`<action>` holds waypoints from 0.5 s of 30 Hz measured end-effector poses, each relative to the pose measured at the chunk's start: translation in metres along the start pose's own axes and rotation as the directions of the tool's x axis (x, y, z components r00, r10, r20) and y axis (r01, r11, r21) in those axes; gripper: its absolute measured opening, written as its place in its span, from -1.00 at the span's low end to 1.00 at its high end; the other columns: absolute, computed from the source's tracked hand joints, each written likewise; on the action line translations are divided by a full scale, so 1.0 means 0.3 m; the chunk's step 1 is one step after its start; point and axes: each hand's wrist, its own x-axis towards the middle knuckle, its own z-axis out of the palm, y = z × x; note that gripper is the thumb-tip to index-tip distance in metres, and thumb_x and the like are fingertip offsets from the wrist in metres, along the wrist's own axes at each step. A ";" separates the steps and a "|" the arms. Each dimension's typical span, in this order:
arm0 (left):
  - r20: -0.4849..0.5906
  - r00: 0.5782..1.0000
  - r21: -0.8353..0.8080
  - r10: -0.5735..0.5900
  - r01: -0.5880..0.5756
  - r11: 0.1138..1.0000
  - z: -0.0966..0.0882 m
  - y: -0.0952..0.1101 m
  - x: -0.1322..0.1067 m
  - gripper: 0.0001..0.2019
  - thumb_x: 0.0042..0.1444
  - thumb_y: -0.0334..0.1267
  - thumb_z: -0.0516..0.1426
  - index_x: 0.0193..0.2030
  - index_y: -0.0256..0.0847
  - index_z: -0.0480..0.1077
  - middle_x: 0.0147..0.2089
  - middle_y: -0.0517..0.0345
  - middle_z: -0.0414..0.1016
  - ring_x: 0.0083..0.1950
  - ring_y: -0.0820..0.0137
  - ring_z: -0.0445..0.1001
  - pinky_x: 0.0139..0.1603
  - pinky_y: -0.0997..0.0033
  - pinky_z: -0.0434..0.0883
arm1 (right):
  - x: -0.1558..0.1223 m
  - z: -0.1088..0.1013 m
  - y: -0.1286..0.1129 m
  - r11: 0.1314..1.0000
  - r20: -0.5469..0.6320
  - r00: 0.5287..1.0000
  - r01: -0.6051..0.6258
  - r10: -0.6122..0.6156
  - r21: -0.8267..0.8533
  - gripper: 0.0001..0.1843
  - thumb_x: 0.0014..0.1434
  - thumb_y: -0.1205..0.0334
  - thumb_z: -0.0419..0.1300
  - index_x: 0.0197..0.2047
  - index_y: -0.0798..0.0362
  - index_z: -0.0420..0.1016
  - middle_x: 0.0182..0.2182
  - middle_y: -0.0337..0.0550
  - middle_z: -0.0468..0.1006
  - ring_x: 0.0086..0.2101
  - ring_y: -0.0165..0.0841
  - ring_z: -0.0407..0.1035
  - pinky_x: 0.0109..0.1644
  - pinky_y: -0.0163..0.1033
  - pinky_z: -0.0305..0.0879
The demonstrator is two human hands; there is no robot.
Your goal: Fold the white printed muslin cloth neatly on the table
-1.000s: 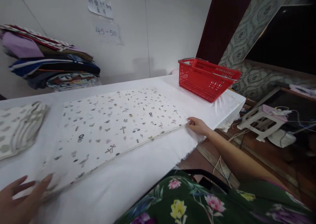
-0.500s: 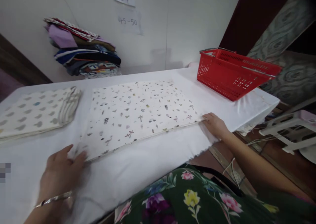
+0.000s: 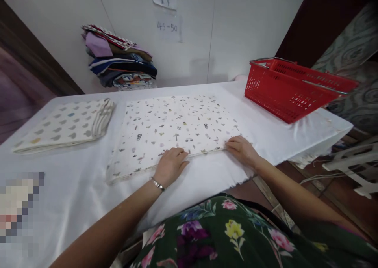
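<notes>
A white folded cloth with small printed motifs (image 3: 174, 128) lies flat on the white-covered table (image 3: 73, 189). My left hand (image 3: 170, 165) rests on the middle of its near edge, fingers bent over the edge; whether they grip it is hidden. At the cloth's near right corner sits my right hand (image 3: 240, 149), fingers curled and pressed on the fabric. A bracelet is on my left wrist.
A second folded cloth with grey heart shapes (image 3: 66, 124) lies at the left. A stack of folded fabrics (image 3: 121, 65) stands against the back wall. A red plastic basket (image 3: 292, 88) sits at the table's right end. A white stool (image 3: 354, 165) stands on the floor at right.
My left hand has slid right along the cloth's near edge from the left corner to the middle. My right hand has moved a little left. The view has turned leftward.
</notes>
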 end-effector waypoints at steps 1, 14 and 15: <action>0.009 1.000 0.011 -0.001 0.001 1.000 0.012 0.003 0.015 -0.79 0.17 -0.21 0.06 -0.10 -0.19 0.40 -0.09 0.01 0.43 -0.10 0.27 0.35 -0.10 0.21 0.33 | 0.000 0.003 0.002 1.000 -0.004 1.000 -0.007 0.007 0.002 -0.79 0.24 0.22 0.07 -0.15 0.01 0.52 -0.21 -0.06 0.49 -0.18 -0.23 0.32 -0.09 -0.07 0.29; -0.033 0.999 0.044 -0.039 0.040 0.998 0.038 -0.010 0.031 -0.78 0.23 -0.23 -0.02 -0.19 -0.18 0.43 -0.20 0.07 0.45 -0.18 0.32 0.35 -0.19 0.31 0.32 | -0.005 0.031 0.016 1.000 -0.001 1.000 -0.005 0.005 0.016 -0.74 0.26 0.15 0.06 -0.10 0.03 0.50 -0.18 -0.05 0.49 -0.17 -0.24 0.32 -0.09 -0.10 0.28; -0.038 0.999 0.050 -0.038 0.040 0.998 0.041 -0.011 0.033 -0.79 0.22 -0.24 -0.01 -0.19 -0.19 0.43 -0.21 0.07 0.45 -0.18 0.32 0.35 -0.19 0.31 0.32 | -0.006 0.030 0.017 1.000 0.007 1.000 -0.001 0.001 0.013 -0.74 0.26 0.15 0.06 -0.09 0.02 0.50 -0.18 -0.05 0.49 -0.16 -0.24 0.32 -0.09 -0.09 0.28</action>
